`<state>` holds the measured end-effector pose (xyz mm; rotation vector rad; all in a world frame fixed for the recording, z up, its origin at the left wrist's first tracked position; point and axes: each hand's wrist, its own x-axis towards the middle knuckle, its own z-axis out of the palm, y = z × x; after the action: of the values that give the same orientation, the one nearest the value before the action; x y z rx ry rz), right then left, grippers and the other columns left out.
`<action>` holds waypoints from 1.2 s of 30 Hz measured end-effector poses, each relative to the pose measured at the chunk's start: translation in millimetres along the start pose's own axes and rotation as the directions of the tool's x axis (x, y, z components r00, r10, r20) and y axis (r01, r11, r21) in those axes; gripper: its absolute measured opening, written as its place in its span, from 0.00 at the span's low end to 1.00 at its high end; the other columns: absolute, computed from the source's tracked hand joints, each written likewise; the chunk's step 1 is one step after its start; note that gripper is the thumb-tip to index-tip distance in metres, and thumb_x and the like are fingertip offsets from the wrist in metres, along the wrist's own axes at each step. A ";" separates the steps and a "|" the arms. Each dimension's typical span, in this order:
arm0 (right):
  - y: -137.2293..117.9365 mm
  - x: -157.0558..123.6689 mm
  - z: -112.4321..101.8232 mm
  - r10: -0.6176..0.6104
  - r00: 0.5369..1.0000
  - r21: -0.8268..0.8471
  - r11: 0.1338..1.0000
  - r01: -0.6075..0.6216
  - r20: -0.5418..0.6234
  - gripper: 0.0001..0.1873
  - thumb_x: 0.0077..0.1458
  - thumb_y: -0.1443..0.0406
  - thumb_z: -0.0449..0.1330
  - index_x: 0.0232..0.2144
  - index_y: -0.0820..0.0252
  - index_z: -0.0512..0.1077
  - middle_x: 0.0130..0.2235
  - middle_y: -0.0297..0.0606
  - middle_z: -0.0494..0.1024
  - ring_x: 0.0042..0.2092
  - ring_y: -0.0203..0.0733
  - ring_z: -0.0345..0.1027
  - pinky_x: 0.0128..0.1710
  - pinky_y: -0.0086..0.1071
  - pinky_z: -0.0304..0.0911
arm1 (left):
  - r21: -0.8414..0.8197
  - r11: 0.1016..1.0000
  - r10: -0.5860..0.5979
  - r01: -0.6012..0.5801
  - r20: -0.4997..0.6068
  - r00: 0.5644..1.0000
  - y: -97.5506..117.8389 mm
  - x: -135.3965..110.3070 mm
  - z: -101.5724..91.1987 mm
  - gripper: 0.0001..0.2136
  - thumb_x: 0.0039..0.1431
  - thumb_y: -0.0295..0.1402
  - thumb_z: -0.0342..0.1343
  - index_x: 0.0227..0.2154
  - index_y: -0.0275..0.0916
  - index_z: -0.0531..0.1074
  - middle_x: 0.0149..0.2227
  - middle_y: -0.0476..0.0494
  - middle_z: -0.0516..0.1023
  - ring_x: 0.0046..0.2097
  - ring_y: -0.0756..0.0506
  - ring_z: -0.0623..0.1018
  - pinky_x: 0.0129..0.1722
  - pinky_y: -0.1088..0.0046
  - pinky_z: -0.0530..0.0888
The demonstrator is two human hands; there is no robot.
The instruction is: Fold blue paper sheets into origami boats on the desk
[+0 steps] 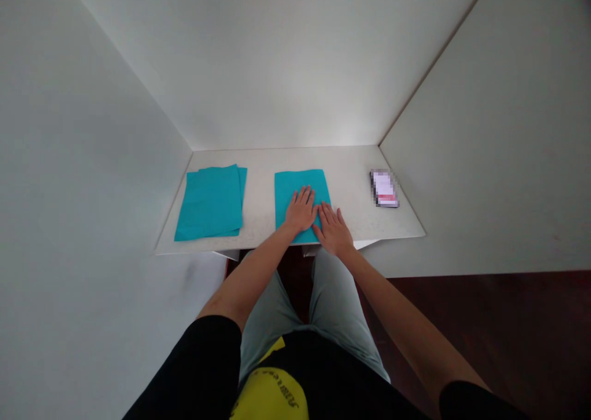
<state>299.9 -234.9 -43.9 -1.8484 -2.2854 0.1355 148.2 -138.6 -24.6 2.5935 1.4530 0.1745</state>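
Sheet (290,184), turquoise, lies flat mid-bench (348,161), near edge close to the bench's front edge. Handling, my read: light, thin, some body but easy to bend, like felt or heavy paper; can't confirm which. Matte face, so probably not very slippery, though something that light should slide if nudged. Not fragile as such; creasing looks like the main risk. Single layer or folded: can't tell.

Hold points: far-left corner and left edge are uncovered, so best for a pinch. Lying flat, it likely needs a fingernail or a slide to the bench edge to get under it. Flat-palm pressure suits it better than a pinch in the middle.

Hands: left hand (301,212) palm down on the sheet, fingers straight and nearly together. Right hand (333,229) palm down over its right edge, fingers extended, thumb out. Both open flat, neither gripping anything.

Count: 1 sheet under the hands; pile (210,201) on the left, at least 2 more, same colour, edges offset, lower layers hidden; 1 phone (384,188) on the right, screen pixelated; 1 bench; 2 hands.
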 end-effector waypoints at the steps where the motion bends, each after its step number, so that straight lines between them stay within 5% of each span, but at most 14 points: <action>1: 0.1 0.2 0.3 0.000 1.000 -0.003 1.000 0.000 0.001 0.40 0.77 0.51 0.39 0.78 0.74 0.50 0.79 0.57 0.50 0.80 0.59 0.44 0.79 0.61 0.38 | 0.000 1.000 0.001 -0.001 -0.015 1.000 -0.1 -4.8 1.7 0.34 0.78 0.45 0.34 0.78 0.28 0.54 0.81 0.35 0.49 0.81 0.38 0.49 0.80 0.54 0.46; 9: 2.0 1.0 0.9 0.016 0.999 0.039 0.999 -0.017 0.038 0.44 0.77 0.47 0.37 0.78 0.75 0.50 0.79 0.58 0.48 0.80 0.59 0.43 0.79 0.60 0.36 | 0.028 0.999 -0.035 0.036 -0.033 0.999 -53.0 -30.1 -11.7 0.39 0.76 0.54 0.39 0.78 0.31 0.52 0.81 0.36 0.48 0.81 0.37 0.48 0.80 0.56 0.47; 15: -14.5 23.3 -7.9 0.106 0.991 0.177 0.977 -0.118 0.076 0.52 0.74 0.40 0.33 0.77 0.79 0.50 0.79 0.61 0.48 0.81 0.58 0.40 0.79 0.53 0.41 | 0.036 0.999 -0.028 0.029 -0.047 0.998 -53.8 -32.1 -8.4 0.41 0.74 0.54 0.43 0.78 0.28 0.53 0.81 0.33 0.47 0.81 0.35 0.48 0.80 0.55 0.47; 22: -42.8 71.3 7.6 0.076 0.991 0.234 0.967 -0.101 0.110 0.52 0.74 0.41 0.27 0.77 0.78 0.53 0.79 0.57 0.50 0.81 0.52 0.39 0.80 0.49 0.34 | 0.037 0.999 -0.006 0.007 -0.011 1.000 -56.6 -32.3 -9.2 0.37 0.72 0.44 0.47 0.78 0.29 0.53 0.81 0.33 0.46 0.81 0.36 0.48 0.80 0.55 0.47; 29: -11.4 115.4 13.0 0.174 0.984 0.132 0.975 -0.179 0.045 0.45 0.76 0.46 0.30 0.78 0.73 0.53 0.80 0.52 0.48 0.81 0.52 0.40 0.80 0.51 0.34 | 0.027 0.999 -0.024 0.025 -0.027 0.999 -50.8 -32.4 -11.4 0.45 0.71 0.59 0.46 0.78 0.28 0.54 0.81 0.31 0.46 0.81 0.36 0.47 0.80 0.55 0.45; 36: 20.8 149.4 17.4 0.181 0.983 0.113 0.977 -0.181 0.004 0.50 0.73 0.41 0.33 0.78 0.76 0.48 0.80 0.56 0.46 0.81 0.57 0.38 0.79 0.57 0.30 | 0.016 0.999 -0.035 0.036 -0.032 0.999 -50.1 -32.7 -10.2 0.55 0.65 0.69 0.47 0.78 0.26 0.50 0.81 0.29 0.46 0.82 0.35 0.46 0.81 0.56 0.44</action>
<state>286.4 -83.8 -50.6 -1.9916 -2.0562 0.2797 87.5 -139.9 -25.3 2.5873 1.5163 0.2005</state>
